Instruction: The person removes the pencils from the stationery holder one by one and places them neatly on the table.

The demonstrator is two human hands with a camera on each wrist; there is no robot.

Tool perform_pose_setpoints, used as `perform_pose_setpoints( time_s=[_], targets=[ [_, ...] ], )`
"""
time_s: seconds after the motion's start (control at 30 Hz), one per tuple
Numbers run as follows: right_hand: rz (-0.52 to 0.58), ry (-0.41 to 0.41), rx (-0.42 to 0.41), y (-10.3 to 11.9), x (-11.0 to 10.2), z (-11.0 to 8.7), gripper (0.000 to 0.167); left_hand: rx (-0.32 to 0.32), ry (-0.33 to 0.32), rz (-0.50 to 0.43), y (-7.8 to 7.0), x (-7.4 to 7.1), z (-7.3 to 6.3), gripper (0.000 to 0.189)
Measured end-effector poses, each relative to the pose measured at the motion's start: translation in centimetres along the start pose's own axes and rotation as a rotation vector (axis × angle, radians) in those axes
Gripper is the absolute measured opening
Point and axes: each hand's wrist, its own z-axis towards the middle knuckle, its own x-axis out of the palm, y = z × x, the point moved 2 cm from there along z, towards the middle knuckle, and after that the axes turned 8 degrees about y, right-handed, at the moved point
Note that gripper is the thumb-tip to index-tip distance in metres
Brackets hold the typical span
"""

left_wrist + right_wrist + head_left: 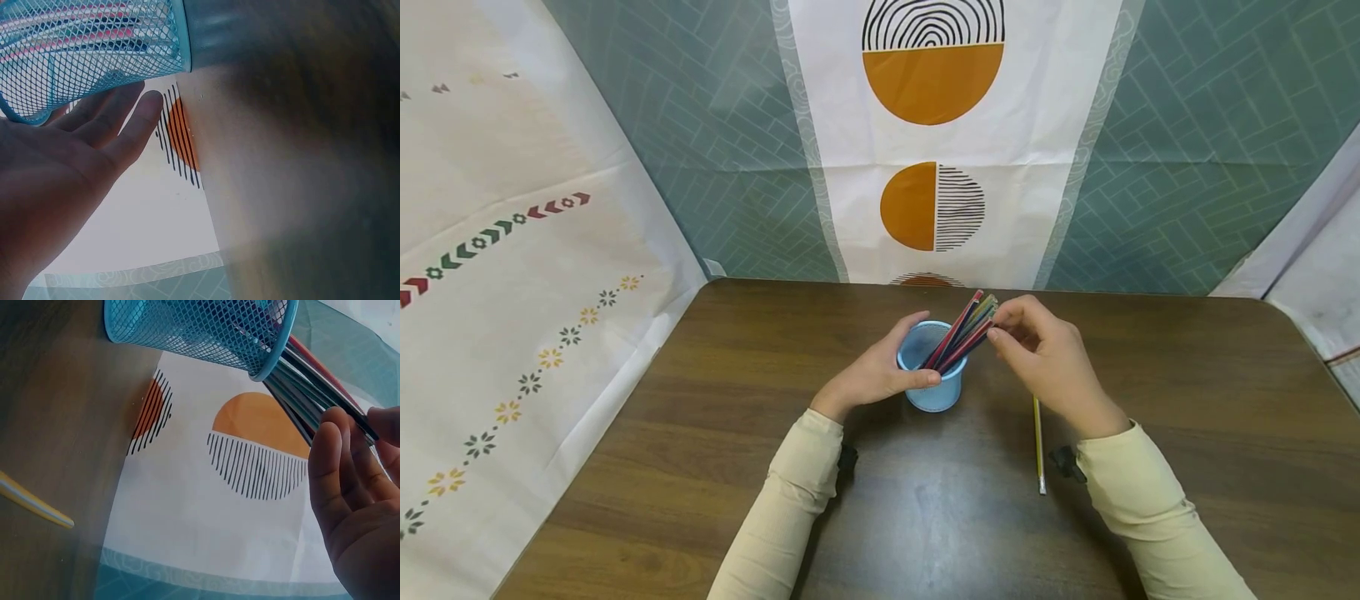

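Note:
A light blue mesh pencil cup (935, 395) stands on the wooden table with several pencils (957, 337) leaning out to the right. My left hand (880, 372) holds the cup from the left, thumb across its front near the rim and fingers round the back. In the left wrist view, those fingers lie along the mesh wall (94, 69). At the upper ends of the pencils is my right hand (1054, 360), its thumb and fingertips pinching a dark pencil (350, 412) in the bunch. Red, dark and greenish pencils show beside it.
A yellow pencil (1039, 454) lies on the table (685, 467) below the right hand, close to the right wrist. Behind the table's back edge hangs a patterned cloth (857, 200). Another cloth (512, 275) hangs along the left side.

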Motion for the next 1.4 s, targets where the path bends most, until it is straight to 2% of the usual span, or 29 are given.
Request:
perform_pose_setpoints(
  time_s=[0.17,0.2,0.3,0.6,0.9,1.1,1.3,1.4],
  targets=[
    [-0.047,-0.036,-0.028,0.0,0.0,-0.1,0.014,0.002,0.004,-0.009,0.1,0.0,-0.1,0.102],
    [-0.054,-0.049,-0.037,0.0,0.0,-0.1,0.015,0.002,0.009,-0.021,-0.4,0.0,-0.2,0.1],
    [-0.059,-0.077,-0.05,0.1,-0.4,-0.1,0.015,0.003,0.014,-0.029,-0.3,0.0,-0.1,0.097],
    [-0.016,-0.13,-0.033,0.7,-2.3,-0.3,0.012,-0.004,0.025,-0.055,0.1,0.1,0.2,0.095],
    [0.094,-0.206,-0.02,0.8,-3.9,-0.3,0.011,-0.005,0.01,-0.015,0.0,0.1,0.1,0.093],
    [0.166,-0.239,-0.022,0.7,-4.8,-0.3,0.01,-0.012,0.016,-0.042,-0.3,0.2,0.0,0.094],
    [0.24,-0.253,-0.072,0.5,-5.6,-0.3,0.01,-0.025,0.034,-0.057,-1.4,0.1,-0.2,0.094],
    [0.305,-0.256,-0.107,0.2,-5.9,-0.3,0.011,-0.022,0.032,-0.049,-1.4,0.1,-0.2,0.094]
  ],
)
